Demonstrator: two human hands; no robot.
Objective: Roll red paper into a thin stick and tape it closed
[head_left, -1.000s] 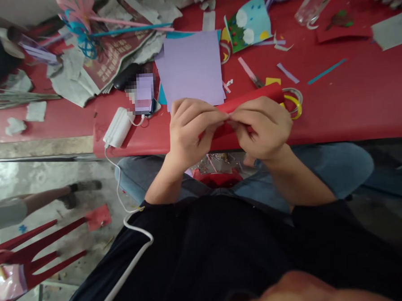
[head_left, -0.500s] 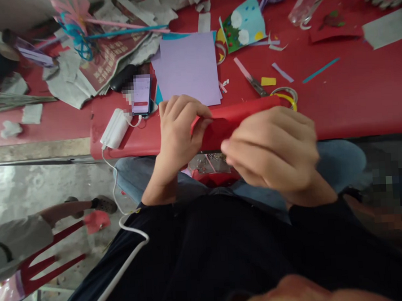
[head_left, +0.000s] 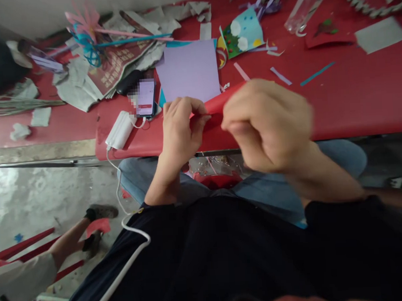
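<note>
A folded sheet of red paper (head_left: pixel 216 122) is held over the near edge of the red table (head_left: pixel 353 97). My left hand (head_left: pixel 180 131) pinches its left end between thumb and fingers. My right hand (head_left: pixel 267 124) is curled closed over the paper's right part and hides most of it; its fingertips press at the fold near the left hand. A lilac sheet (head_left: pixel 188 70) lies flat on the table just behind both hands.
A phone (head_left: pixel 146 97) and a white power bank (head_left: pixel 121 130) with a cable lie left of my hands. Newspaper (head_left: pixel 112 65), paper scraps, a craft card (head_left: pixel 243 31) and a clear bottle (head_left: pixel 306 3) crowd the table's back. Another person's leg and shoe (head_left: pixel 90 219) are on the floor at left.
My right hand rose and slid left over the red paper, now covering the scissors and tape ring seen earlier. The left hand kept its pinch. The other person's foot moved.
</note>
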